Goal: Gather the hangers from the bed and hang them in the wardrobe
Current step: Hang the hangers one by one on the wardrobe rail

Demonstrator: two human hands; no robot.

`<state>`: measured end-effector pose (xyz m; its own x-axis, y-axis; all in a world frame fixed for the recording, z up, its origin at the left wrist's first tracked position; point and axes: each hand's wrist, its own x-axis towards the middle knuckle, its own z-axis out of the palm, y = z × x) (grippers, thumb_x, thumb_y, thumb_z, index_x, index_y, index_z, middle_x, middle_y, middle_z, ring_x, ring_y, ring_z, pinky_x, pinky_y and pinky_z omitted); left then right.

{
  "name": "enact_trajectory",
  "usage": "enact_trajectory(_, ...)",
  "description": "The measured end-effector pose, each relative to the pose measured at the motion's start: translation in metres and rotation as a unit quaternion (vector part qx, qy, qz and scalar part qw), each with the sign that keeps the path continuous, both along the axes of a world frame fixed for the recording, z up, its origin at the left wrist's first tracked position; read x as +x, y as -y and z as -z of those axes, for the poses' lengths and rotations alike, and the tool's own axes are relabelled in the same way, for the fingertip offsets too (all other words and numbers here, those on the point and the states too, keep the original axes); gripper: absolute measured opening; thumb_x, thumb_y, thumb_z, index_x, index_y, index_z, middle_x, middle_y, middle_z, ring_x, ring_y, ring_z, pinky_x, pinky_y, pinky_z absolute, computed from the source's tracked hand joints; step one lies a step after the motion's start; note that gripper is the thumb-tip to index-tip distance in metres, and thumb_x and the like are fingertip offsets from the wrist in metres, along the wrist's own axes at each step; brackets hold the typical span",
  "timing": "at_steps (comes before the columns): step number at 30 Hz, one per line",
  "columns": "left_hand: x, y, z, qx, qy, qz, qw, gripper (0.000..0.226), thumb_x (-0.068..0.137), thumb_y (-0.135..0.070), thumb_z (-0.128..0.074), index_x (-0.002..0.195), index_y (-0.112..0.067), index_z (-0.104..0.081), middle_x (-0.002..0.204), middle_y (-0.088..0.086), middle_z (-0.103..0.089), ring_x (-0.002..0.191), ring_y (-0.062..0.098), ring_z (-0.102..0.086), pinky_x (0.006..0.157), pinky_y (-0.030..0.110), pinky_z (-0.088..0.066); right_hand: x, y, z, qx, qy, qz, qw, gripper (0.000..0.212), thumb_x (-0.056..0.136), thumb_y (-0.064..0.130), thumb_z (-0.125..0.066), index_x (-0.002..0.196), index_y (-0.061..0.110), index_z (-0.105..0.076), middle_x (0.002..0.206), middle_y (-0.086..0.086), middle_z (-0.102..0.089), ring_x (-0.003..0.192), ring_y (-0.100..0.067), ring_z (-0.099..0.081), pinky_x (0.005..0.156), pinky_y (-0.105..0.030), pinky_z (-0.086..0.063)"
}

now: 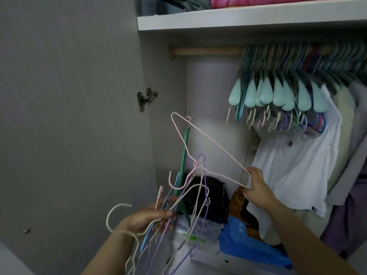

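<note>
**Open wardrobe, dim light**

A grey door panel [69, 116] stands open on the left, held by a metal hinge [146, 98]. A white shelf [248, 19] above carries folded pink and grey fabric. Below it runs a wooden rail [206, 50]. The pale back wall [212, 108] catches soft light. Bags and boxes crowd the wardrobe bottom.

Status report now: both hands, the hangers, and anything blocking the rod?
Left hand grips hanger bundle. Right hand pinches pink hanger, hook snagged in bundle. Rod bare on left, crowded right.
</note>
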<state>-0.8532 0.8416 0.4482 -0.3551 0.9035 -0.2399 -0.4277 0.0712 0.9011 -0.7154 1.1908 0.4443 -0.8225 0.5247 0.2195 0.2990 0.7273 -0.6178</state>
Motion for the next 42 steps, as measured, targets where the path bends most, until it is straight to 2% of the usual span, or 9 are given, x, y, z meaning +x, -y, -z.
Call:
enact_trajectory(5, 0.001, -0.002, 0.007, 0.022, -0.009, -0.033, 0.999, 0.065, 0.067, 0.01, -0.058, 0.127, -0.01, -0.044, 0.065, 0.01, -0.054, 0.041, 0.017, -0.05, 0.042, 0.022, -0.043, -0.012, 0.005, -0.008, 0.0, -0.015, -0.014, 1.0, 0.051, 0.085, -0.005, -0.05, 0.132, 0.013, -0.044, 0.129, -0.005, -0.042, 0.103, -0.008, -0.043, 0.086, -0.019, -0.035)
enact_trajectory(9, -0.004, 0.0, -0.002, 0.048, -0.013, -0.004, 0.999, 0.032, 0.078, -0.006, -0.067, 0.104, -0.009, -0.048, 0.062, 0.006, -0.049, 0.041, 0.013, -0.044, 0.042, 0.02, -0.038, -0.02, 0.003, -0.012, 0.008, -0.027, -0.03, 0.999, 0.056, 0.08, -0.014, -0.05, 0.132, 0.008, -0.045, 0.13, -0.009, -0.042, 0.121, -0.016, -0.04, 0.102, -0.019, -0.026)
enact_trajectory(13, -0.014, 0.006, -0.003, 0.015, -0.038, 0.004, 0.999, 0.052, 0.072, -0.039, -0.078, 0.092, -0.006, -0.042, 0.056, 0.003, -0.044, 0.039, 0.013, -0.043, 0.04, 0.021, -0.037, -0.024, -0.002, -0.011, 0.021, -0.038, -0.033, 0.999, 0.061, 0.075, -0.018, -0.052, 0.13, 0.008, -0.048, 0.128, -0.011, -0.043, 0.122, -0.022, -0.042, 0.102, -0.023, -0.029)
enact_trajectory(17, -0.017, 0.015, 0.0, -0.019, -0.067, -0.008, 0.998, 0.044, 0.07, -0.037, -0.079, 0.072, -0.005, -0.048, 0.052, 0.005, -0.049, 0.035, 0.013, -0.046, 0.036, 0.02, -0.041, -0.017, -0.012, -0.005, 0.052, -0.017, -0.026, 0.998, 0.064, 0.073, -0.016, -0.052, 0.13, 0.012, -0.05, 0.129, -0.008, -0.046, 0.116, -0.025, -0.046, 0.093, -0.031, -0.04)
enact_trajectory(21, -0.015, 0.021, 0.011, -0.067, -0.093, 0.013, 0.993, 0.036, 0.086, -0.035, -0.056, 0.06, -0.011, -0.057, 0.047, 0.0, -0.054, 0.034, 0.01, -0.048, 0.035, 0.018, -0.037, -0.005, -0.022, 0.001, 0.073, 0.006, -0.029, 0.997, 0.066, 0.074, -0.02, -0.047, 0.131, 0.012, -0.047, 0.132, -0.008, -0.044, 0.11, -0.019, -0.049, 0.084, -0.026, -0.043)
enact_trajectory(26, -0.016, 0.023, 0.019, -0.071, -0.074, 0.067, 0.992, 0.028, 0.085, -0.032, -0.062, 0.069, -0.011, -0.05, 0.055, 0.001, -0.054, 0.039, 0.011, -0.052, 0.041, 0.021, -0.043, 0.005, -0.03, -0.004, 0.127, -0.01, 0.012, 0.992, 0.066, 0.07, -0.015, -0.051, 0.127, 0.017, -0.05, 0.137, -0.005, -0.043, 0.111, -0.023, -0.052, 0.086, -0.044, -0.046)
enact_trajectory(30, -0.02, 0.022, 0.023, -0.107, -0.063, 0.084, 0.989, 0.036, 0.076, -0.041, -0.072, 0.072, -0.013, -0.05, 0.055, 0.001, -0.049, 0.042, 0.012, -0.049, 0.044, 0.022, -0.041, 0.006, -0.032, -0.011, 0.177, 0.013, 0.041, 0.983, 0.069, 0.065, -0.014, -0.054, 0.126, 0.019, -0.051, 0.137, -0.005, -0.043, 0.112, -0.027, -0.05, 0.083, -0.037, -0.037)
enact_trajectory(36, -0.026, 0.022, 0.021, -0.128, -0.082, 0.093, 0.984, 0.046, 0.068, -0.042, -0.08, 0.074, -0.009, -0.048, 0.055, 0.001, -0.053, 0.042, 0.013, -0.052, 0.044, 0.022, -0.044, 0.005, -0.035, -0.016, 0.28, 0.055, 0.048, 0.957, 0.068, 0.06, -0.014, -0.06, 0.119, 0.018, -0.056, 0.127, -0.008, -0.049, 0.088, -0.03, -0.053, 0.065, -0.033, -0.039)
enact_trajectory(42, -0.027, 0.017, 0.018, -0.146, -0.061, 0.095, 0.983, 0.024, 0.085, -0.027, -0.064, 0.068, -0.015, -0.053, 0.053, 0.0, -0.051, 0.042, 0.012, -0.049, 0.044, 0.021, -0.041, 0.005, -0.034, -0.019, 0.34, 0.076, 0.056, 0.936, 0.065, 0.054, -0.015, -0.067, 0.113, 0.013, -0.062, 0.118, -0.015, -0.056, 0.074, -0.033, -0.053, 0.051, -0.032, -0.04)
